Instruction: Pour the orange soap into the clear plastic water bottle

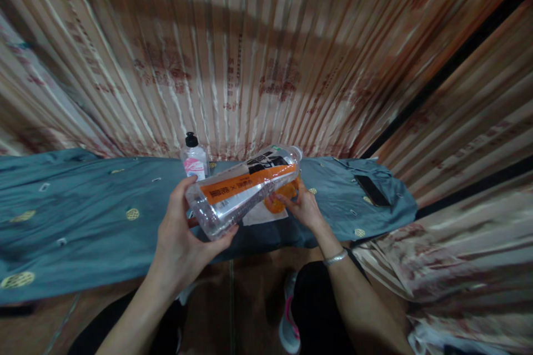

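Observation:
My left hand [185, 233] is wrapped round the base of a large clear plastic bottle [245, 186] with an orange, black and silver label. The bottle lies tilted in the air, its neck up and to the right. Under the neck end, my right hand [303, 205] has its fingers round a see-through orange container [277, 203]; the bottle hides its upper part, so its exact kind cannot be made out. Beneath the container a white sheet [260, 215] is spread on the cloth. Behind my left hand stands a clear pump-topped or capped bottle [194, 161] with a black top and pink label.
A teal cloth with yellow pineapple prints [104, 233] covers the long low surface. To the right lies a dark phone [372, 191]. Patterned curtains [233, 55] hang behind and to the right, with dark poles [441, 75]. My legs and a shoe [288, 321] are below the near edge.

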Motion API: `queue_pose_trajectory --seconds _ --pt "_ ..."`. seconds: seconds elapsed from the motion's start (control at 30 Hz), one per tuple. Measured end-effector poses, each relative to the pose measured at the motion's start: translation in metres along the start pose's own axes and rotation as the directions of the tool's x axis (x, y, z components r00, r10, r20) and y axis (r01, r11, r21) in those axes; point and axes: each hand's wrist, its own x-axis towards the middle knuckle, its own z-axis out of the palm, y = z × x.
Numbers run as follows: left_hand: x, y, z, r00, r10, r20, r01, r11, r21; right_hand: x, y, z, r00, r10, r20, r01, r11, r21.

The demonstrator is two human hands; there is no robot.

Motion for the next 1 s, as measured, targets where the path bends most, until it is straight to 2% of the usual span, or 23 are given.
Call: queue_pose_trajectory --seconds 0.3,0.57,0.73,1.0 --pt "-0.0009 0.0025 0.0003 1.0 0.014 0.006 -0.014 1.0 0.011 0.0004 -0.005 -0.0039 0.999 0.033 0.036 -0.031 0.998 -0.062" --pt "-0.0009 -0.0004 -0.0006 0.999 0.046 0.008 -0.046 0.999 0.022 0.0001 0.0001 -0.0005 1.0 0.008 0.009 -0.008 1.0 -0.019" --pt "0.0007 -0.0037 -0.0028 0.998 0.046 0.053 -0.046 0.999 0.001 -0.0006 0.0005 0.0 1.0 0.013 0.012 -0.013 1.0 -0.003" --pt "-0.0008 -0.0044 -0.0022 0.998 0.056 0.013 -0.056 0.998 -0.006 -0.0001 0.0001 0.0007 1.0 0.013 0.013 -0.013 1.0 -0.028"
